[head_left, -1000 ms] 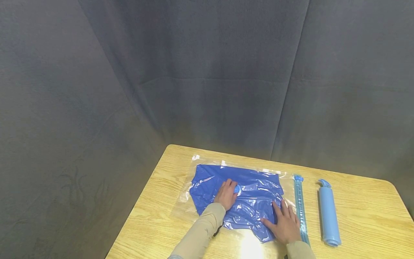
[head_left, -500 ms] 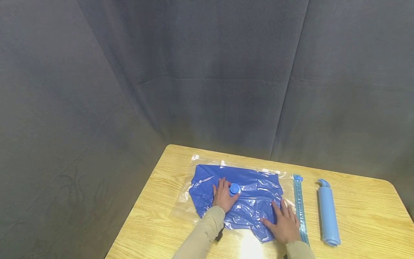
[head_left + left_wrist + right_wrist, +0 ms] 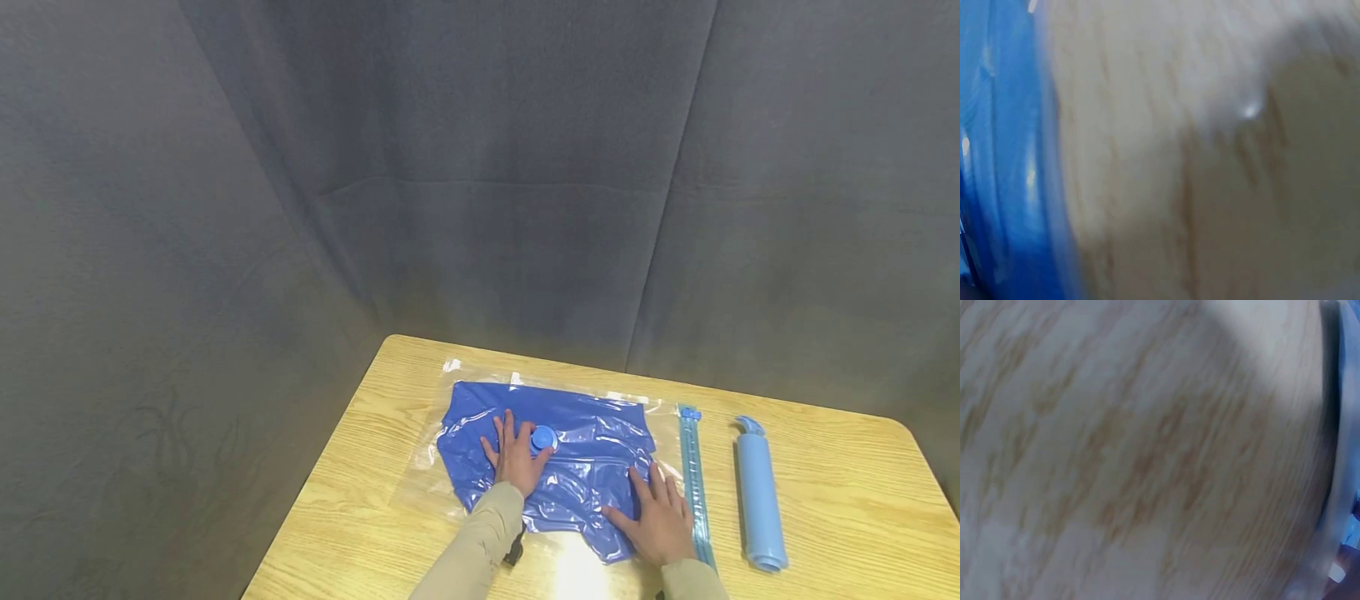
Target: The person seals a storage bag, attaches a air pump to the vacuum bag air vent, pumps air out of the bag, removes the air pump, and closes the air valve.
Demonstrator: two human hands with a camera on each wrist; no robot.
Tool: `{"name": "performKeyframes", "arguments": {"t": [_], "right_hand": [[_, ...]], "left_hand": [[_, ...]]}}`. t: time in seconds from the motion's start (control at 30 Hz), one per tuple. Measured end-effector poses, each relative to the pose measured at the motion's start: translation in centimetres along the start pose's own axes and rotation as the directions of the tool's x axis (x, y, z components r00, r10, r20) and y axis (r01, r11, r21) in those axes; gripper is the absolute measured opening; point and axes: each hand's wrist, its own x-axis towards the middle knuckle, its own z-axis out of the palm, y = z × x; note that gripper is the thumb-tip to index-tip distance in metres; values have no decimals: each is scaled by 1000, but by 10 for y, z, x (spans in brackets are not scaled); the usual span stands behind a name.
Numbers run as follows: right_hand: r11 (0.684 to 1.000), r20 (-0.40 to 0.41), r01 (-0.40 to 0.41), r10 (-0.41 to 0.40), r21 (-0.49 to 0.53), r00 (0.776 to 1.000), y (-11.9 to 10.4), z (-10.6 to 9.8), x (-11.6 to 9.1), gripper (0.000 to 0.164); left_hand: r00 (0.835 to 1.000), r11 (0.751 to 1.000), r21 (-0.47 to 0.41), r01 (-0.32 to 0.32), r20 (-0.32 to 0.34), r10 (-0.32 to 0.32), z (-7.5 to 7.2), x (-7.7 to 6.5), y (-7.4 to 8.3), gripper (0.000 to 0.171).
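A clear vacuum storage bag [image 3: 427,479] lies flat on the table with folded blue cloth [image 3: 585,406] inside. Its round blue valve cap [image 3: 543,438] stands near the middle. My left hand [image 3: 517,462] rests on the bag with fingers spread, thumb and index finger on either side of the cap. Nearer the zip end, my right hand [image 3: 662,525] lies on the bag with fingers spread. The left wrist view catches only the bag's blue edge [image 3: 1007,156] beside bare wood. At the right wrist view's lower right, fingertips [image 3: 1346,559] just show.
A teal zip strip with a blue slider [image 3: 692,414] runs along the bag's right end. To the right of it, a light blue hand pump [image 3: 761,500] lies on the wooden table [image 3: 840,492]. A grey curtain [image 3: 510,250] hangs behind the table.
My left hand has shifted slightly left off the valve cap and its fingers have spread, so the cap now shows whole. My right hand stays in place.
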Motion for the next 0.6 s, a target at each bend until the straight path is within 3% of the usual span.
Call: {"name": "performKeyframes", "arguments": {"t": [0.2, 0.47, 0.6], "right_hand": [[1000, 26, -4, 4, 10, 1000, -2, -3, -1, 97], [1000, 36, -3, 3, 5, 999, 0, -2, -1, 97], [1000, 28, -3, 3, 6, 1000, 1, 0, 0, 98]], "left_hand": [[1000, 1000, -4, -18, 14, 18, 1, 0, -3, 37], [995, 994, 94, -53, 91, 44, -2, 0, -4, 39], [989, 996, 85, -42, 142, 30, -8, -1, 0, 39]]}}
